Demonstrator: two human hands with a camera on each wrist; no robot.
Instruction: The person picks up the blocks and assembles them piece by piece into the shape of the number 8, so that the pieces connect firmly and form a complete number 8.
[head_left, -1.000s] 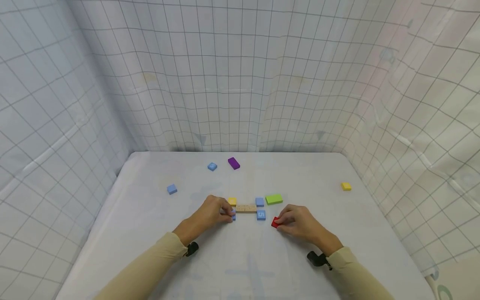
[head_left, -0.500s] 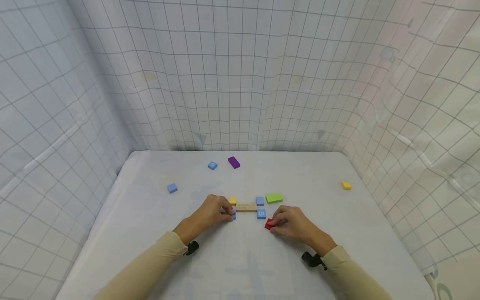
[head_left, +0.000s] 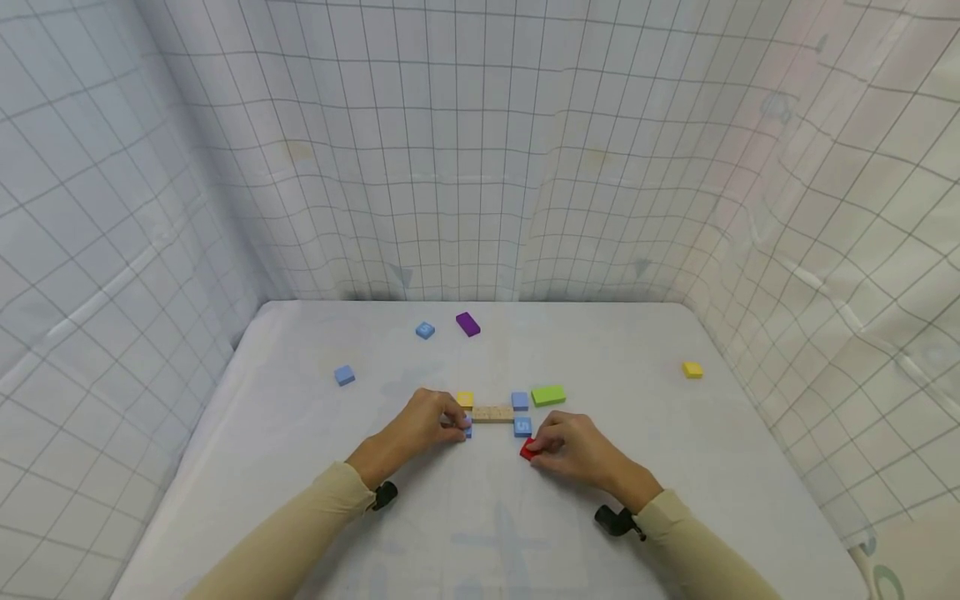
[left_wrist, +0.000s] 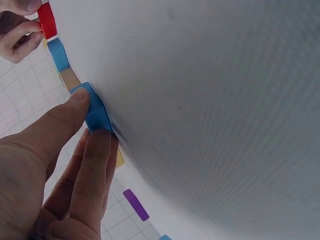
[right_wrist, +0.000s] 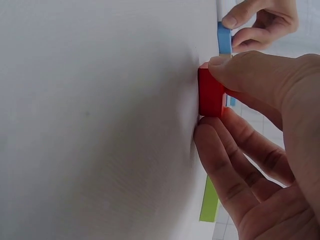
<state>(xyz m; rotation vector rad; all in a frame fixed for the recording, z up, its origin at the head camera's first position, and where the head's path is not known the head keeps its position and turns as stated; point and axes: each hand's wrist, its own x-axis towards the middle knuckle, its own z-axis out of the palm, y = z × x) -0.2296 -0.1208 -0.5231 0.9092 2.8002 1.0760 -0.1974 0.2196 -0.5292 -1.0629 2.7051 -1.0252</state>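
My left hand pinches a small blue block between thumb and fingers at the left end of a pale wooden bar. My right hand pinches a red block on the tabletop, just in front of a blue block marked 5. Behind that one, at the bar's right end, sits another blue block. A yellow block lies behind the left fingers, which hide part of the block they hold. To the right of the bar is a lime green block.
Farther back on the white tabletop lie a purple block, a light blue block and, to the left, another blue block. A yellow block is at the far right. Grid-patterned curtains surround the table.
My right hand has slid the red block leftward, up close to the blue block marked 5. The left hand stays in place on its blue block.
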